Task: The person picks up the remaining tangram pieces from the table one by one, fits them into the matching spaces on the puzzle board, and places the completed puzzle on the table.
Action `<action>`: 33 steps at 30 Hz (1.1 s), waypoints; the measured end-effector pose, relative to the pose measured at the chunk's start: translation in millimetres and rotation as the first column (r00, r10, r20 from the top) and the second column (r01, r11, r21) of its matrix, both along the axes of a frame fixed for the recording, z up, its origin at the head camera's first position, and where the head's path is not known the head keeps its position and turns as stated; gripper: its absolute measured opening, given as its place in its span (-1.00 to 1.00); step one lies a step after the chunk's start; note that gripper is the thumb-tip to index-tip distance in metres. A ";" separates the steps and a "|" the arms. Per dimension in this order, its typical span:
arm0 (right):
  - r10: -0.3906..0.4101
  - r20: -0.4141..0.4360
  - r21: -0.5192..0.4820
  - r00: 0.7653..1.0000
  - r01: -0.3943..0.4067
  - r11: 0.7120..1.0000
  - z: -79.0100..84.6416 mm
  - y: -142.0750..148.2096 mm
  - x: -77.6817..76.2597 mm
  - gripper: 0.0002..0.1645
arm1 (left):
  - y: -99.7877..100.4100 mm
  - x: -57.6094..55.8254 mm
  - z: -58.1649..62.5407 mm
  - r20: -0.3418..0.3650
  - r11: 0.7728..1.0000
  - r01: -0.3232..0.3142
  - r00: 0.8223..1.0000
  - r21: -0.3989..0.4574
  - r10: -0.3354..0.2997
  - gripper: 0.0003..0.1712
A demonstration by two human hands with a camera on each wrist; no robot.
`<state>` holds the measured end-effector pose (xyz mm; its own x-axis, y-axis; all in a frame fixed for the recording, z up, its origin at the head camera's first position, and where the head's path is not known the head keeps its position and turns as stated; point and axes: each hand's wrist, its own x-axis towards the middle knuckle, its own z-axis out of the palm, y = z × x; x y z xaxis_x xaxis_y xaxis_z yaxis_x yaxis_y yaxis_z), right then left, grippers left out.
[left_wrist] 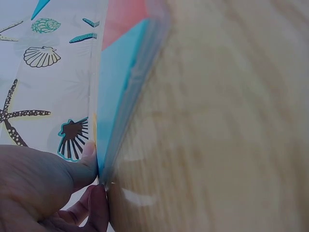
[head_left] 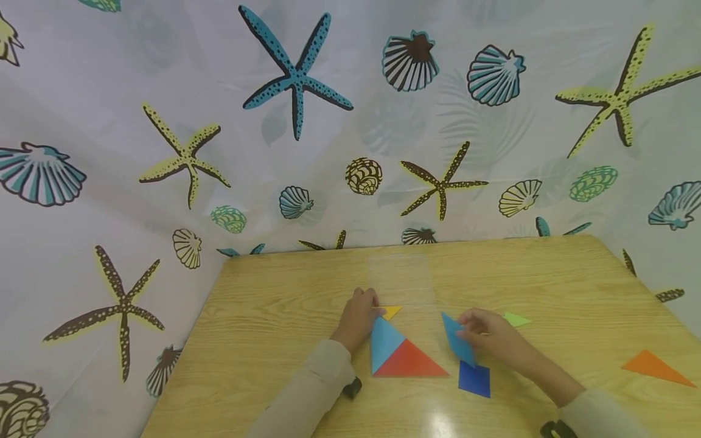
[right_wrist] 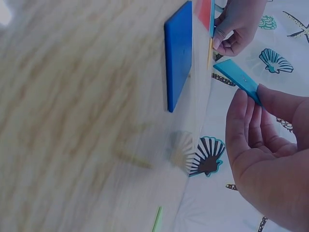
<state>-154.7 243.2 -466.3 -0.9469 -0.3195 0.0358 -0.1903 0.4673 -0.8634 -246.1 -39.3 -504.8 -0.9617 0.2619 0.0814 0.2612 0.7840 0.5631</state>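
Here we see the right hand (head_left: 493, 334), fingers clamped on a thin, bright-blue parallelogram (head_left: 456, 339), tilted above the counter (head_left: 274, 304); left hand (head_left: 357, 316) touches a light-blue triangle (head_left: 384, 344), fingers pinching or not, we can't tell.

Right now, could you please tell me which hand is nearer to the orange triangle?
The right. The right hand holds a light-blue piece, to the left of the orange triangle in the head view; the left hand is farther left, at the yellow triangle.
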 end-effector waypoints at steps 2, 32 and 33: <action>0.008 -0.003 0.001 1.000 -0.008 1.000 -0.9 -3.4 -0.3 -0.66 | 0.3 0.5 0.2 0.002 1.000 -0.002 1.000 -0.003 0.002 -0.78; 0.006 0.037 -0.056 0.999 -0.004 0.998 6.2 -38.3 4.0 -0.76 | -1.4 1.1 -1.6 -0.046 1.000 0.029 0.999 0.002 -0.029 -0.79; 0.008 0.040 -0.059 0.999 -0.006 0.998 9.2 -39.6 5.3 -0.77 | -1.7 1.3 -1.3 -0.048 0.999 0.032 0.998 0.005 -0.032 -0.79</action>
